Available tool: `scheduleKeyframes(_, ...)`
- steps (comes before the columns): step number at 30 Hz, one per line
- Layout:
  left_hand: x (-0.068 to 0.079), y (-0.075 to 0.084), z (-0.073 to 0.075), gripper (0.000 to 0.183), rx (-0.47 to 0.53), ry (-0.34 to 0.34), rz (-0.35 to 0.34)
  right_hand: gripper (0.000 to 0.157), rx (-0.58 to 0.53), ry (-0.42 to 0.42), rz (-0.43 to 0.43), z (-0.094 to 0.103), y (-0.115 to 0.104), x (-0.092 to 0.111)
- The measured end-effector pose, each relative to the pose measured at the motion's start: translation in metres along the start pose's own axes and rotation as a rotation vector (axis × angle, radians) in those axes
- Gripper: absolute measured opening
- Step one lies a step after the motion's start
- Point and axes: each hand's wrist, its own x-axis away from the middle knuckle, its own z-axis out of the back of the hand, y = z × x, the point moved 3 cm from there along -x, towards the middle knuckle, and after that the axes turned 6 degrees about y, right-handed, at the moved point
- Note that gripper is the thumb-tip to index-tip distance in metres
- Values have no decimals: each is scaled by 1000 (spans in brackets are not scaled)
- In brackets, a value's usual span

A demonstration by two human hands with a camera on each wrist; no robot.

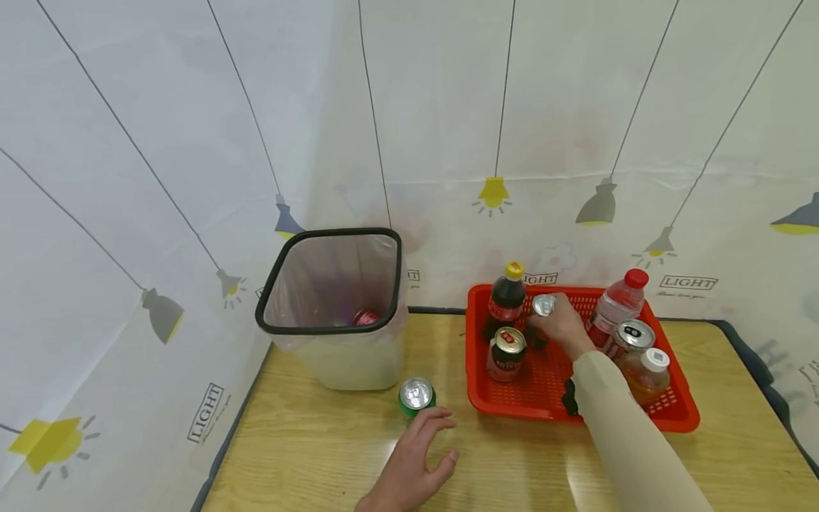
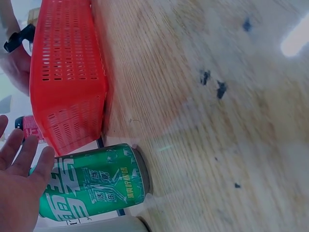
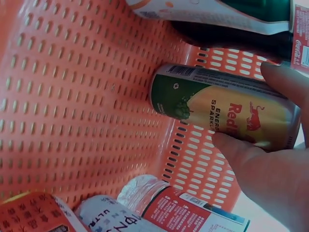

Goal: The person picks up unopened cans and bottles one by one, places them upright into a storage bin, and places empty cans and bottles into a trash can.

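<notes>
Inside the red plastic basket (image 1: 534, 411), my right hand (image 1: 563, 323) grips a Red Bull can (image 3: 227, 108) around its upper part, thumb on one side and fingers on the other. The can stands close to the basket's far wall, beside a dark cola bottle (image 1: 505, 302) with a yellow cap. A green soda can (image 2: 99, 186) stands upright on the table, left of the basket. Just in front of it is my left hand (image 1: 412, 459), its fingers loosely bent and the palm free; the fingertips overlap the can in the head view.
A lined bin (image 1: 361, 363) with a black rim stands left of the basket, a red can (image 1: 366, 318) inside. Also in the basket are a gold-topped can (image 1: 507, 354), a red-capped bottle (image 1: 619, 306), a silver-topped can (image 1: 633, 333) and a white-capped bottle (image 1: 648, 373). A printed curtain (image 1: 448, 107) hangs behind.
</notes>
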Motion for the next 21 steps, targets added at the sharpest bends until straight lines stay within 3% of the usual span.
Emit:
scheduleKeyframes(6, 1, 0, 1, 37, 18, -6, 8, 23, 24, -43, -50, 1, -2, 5)
scheduleKeyframes(10, 1, -1, 0, 37, 22, -5, -7, 46, 42, -59, -80, 8, -2, 11)
scheduleKeyframes(16, 2, -3, 4, 38, 0, 18, -18, 48, 39, -112, 43, 17, -16, 28)
scheduleKeyframes(21, 2, -7, 9, 40, -15, 74, -39, 86, 171, -137, -5, 36, -32, 66)
